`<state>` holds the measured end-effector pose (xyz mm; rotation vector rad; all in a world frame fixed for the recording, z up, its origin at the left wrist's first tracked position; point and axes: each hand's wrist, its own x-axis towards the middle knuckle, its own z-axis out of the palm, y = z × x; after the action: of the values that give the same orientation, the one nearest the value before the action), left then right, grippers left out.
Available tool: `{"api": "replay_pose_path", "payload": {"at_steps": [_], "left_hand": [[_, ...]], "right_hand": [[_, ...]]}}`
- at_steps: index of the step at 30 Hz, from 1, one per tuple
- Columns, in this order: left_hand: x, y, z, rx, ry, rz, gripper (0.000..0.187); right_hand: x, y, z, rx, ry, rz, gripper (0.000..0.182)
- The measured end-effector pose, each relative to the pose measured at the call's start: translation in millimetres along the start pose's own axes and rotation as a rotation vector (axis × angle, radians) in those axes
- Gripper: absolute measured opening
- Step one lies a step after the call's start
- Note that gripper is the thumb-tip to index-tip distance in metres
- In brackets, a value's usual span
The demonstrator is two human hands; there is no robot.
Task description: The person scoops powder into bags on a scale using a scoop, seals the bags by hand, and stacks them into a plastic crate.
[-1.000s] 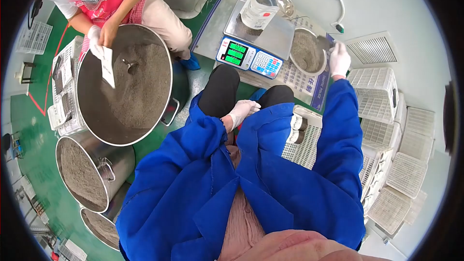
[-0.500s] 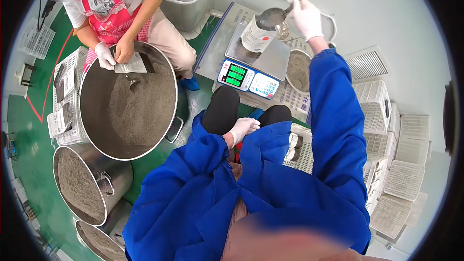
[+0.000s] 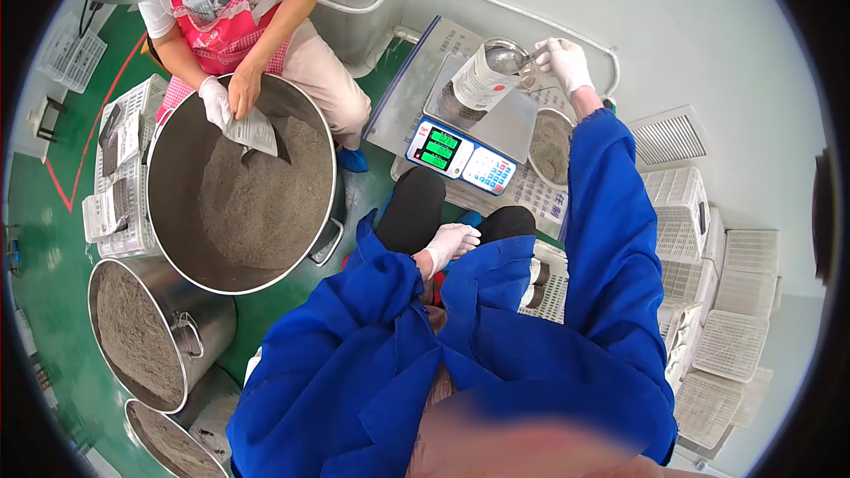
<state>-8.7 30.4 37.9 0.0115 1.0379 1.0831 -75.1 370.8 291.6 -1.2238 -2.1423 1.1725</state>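
My right hand (image 3: 564, 64), in a white glove, is closed on the handle of a metal scoop (image 3: 506, 57) at the mouth of a white pouch (image 3: 481, 80). The pouch stands on the steel pan of a digital scale (image 3: 461, 156) with green lit digits. Beside the scale sits a bowl of grey-brown powder (image 3: 551, 147). My left hand (image 3: 452, 242), also gloved, rests between my knees with its fingers curled together; whether anything is inside them is hidden.
A co-worker (image 3: 224, 22) at the upper left holds a pouch (image 3: 256, 132) over a large steel pot (image 3: 332, 186) of powder. Two more powder-filled pots (image 3: 205, 336) stand below it. White crates (image 3: 679, 199) are stacked at the right, others at the left.
My right hand has tipped the scoop down into the pouch's mouth. The co-worker's pouch has moved down and tilted towards the powder. The whole view has shifted slightly.
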Motion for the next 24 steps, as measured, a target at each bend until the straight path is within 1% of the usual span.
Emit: {"api": "replay_pose_path", "payload": {"at_steps": [4, 11, 15, 17, 18, 21, 22, 24], "left_hand": [[-0.3, -0.6, 3.1, 0.010, 0.008, -0.012, 0.031], [8.1, -9.2, -0.1, 0.047, -0.005, 0.011, 0.033], [21.3, -22.2, -5.0, 0.035, 0.023, 0.038, 0.032], [12.4, -15.9, -1.4, 0.046, 0.053, 0.023, 0.031], [14.2, -17.7, -5.2, 0.046, 0.018, 0.013, 0.029], [8.4, -11.6, -1.1, 0.051, 0.027, -0.010, 0.028], [7.1, -6.5, 2.4, 0.062, 0.061, -0.002, 0.027], [6.4, 11.6, 7.3, 0.088, 0.086, 0.164, 0.026]], "right_hand": [[0.0, 18.2, -26.6, 0.114, 0.025, 0.082, 0.031], [-3.6, 85.0, -60.6, 0.657, -0.022, 0.338, 0.032], [-21.9, 122.4, -90.9, 0.850, 0.077, 0.408, 0.032], [-33.4, 146.3, -109.8, 0.794, 0.131, 0.411, 0.032], [-30.5, 172.6, -126.5, 0.776, 0.089, 0.400, 0.031], [-58.9, 188.1, -134.6, 0.338, 0.260, 0.370, 0.031], [-65.8, 200.2, -132.4, 0.213, 0.259, 0.319, 0.031], [-82.1, 224.0, -120.7, -0.032, 0.260, 0.216, 0.031]]}}
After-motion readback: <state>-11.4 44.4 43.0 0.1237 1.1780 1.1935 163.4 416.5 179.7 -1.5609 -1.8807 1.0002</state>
